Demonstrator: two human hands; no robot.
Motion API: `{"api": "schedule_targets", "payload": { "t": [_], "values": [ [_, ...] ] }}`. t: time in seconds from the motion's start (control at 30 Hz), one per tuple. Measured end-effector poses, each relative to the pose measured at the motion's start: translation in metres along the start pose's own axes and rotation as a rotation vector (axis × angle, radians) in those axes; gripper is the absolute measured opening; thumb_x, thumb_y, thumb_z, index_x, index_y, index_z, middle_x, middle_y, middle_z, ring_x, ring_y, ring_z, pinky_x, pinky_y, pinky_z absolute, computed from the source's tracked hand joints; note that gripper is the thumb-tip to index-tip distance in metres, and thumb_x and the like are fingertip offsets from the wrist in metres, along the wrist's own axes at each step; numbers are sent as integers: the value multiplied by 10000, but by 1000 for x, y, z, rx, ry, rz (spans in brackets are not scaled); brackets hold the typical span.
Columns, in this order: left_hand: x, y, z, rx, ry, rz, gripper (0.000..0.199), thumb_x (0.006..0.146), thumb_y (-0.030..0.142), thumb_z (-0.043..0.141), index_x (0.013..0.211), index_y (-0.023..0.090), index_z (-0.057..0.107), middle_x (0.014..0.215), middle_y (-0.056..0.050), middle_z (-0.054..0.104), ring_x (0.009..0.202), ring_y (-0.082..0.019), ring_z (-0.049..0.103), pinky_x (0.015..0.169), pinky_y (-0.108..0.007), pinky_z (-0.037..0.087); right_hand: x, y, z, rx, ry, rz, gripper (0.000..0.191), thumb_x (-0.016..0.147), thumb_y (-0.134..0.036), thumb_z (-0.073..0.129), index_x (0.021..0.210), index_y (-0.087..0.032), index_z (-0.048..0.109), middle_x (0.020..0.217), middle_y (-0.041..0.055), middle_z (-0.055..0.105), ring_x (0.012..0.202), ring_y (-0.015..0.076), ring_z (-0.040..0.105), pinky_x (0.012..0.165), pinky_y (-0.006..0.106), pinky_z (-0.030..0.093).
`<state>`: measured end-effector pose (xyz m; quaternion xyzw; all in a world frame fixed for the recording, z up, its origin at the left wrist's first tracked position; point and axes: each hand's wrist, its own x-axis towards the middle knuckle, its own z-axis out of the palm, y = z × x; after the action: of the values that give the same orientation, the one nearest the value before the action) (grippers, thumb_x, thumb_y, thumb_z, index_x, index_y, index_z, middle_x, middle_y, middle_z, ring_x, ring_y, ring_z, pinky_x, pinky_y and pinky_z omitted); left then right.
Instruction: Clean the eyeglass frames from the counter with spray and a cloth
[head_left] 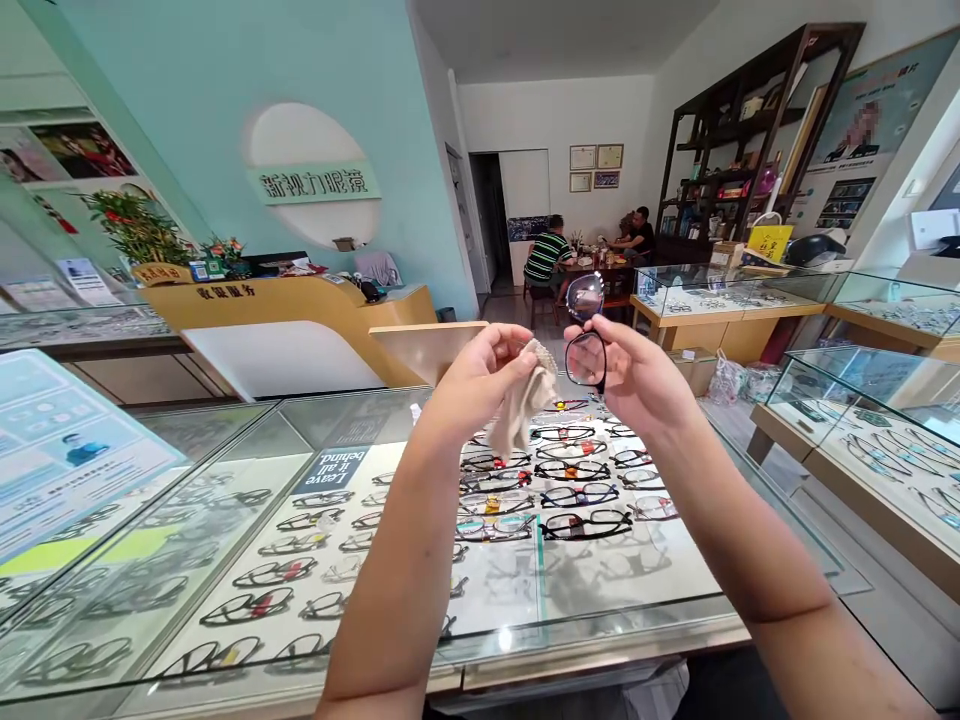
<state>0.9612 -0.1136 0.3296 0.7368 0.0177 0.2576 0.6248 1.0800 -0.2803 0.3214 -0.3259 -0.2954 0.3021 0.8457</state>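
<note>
Both hands gripping, right at the centre of the frame!
Your left hand [487,385] pinches a beige cloth [517,408], its end hanging down; just beside it, your right hand [637,375] has the dark-framed glasses [586,358] tilted upright between thumb and fingers, all above the glass display case [600,610] with its rows of eyewear [579,495].

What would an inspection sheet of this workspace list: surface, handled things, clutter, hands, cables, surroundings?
Surface: glass-topped display case.
Job's things: beige cloth and dark-rimmed glasses, both held above the case.
Clutter: rows of spectacle frames and a "Leave it all behind" card under the glass; blue-and-white panel at left.
Grippers: left hand pinches the cloth; right hand holds the glasses.
Cables: nothing seen.
Surroundings: counter, dark shelving, two people seated behind.
</note>
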Motion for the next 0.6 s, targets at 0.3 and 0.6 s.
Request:
{"api": "schedule_targets", "payload": {
  "t": [0.3, 0.6],
  "values": [
    [2, -7, -9, -26, 67, 30, 380, 879, 531, 857, 930, 208, 661, 806, 1, 650, 681, -140, 605, 650, -267, 522, 5, 5, 0, -162, -32, -70, 225, 845, -408, 888, 911, -221, 783, 1010, 33, 812, 886, 154, 722, 781, 262, 596],
    [10, -17, 0, 38, 154, 72, 391, 897, 543, 843, 898, 214, 631, 837, -1, 630, 683, -127, 561, 619, -249, 469, 9, 8, -1, -197, -61, -87, 212, 872, -413, 878, 937, -231, 792, 1062, 38, 807, 938, 168, 713, 854, 296, 592]
  ]
}}
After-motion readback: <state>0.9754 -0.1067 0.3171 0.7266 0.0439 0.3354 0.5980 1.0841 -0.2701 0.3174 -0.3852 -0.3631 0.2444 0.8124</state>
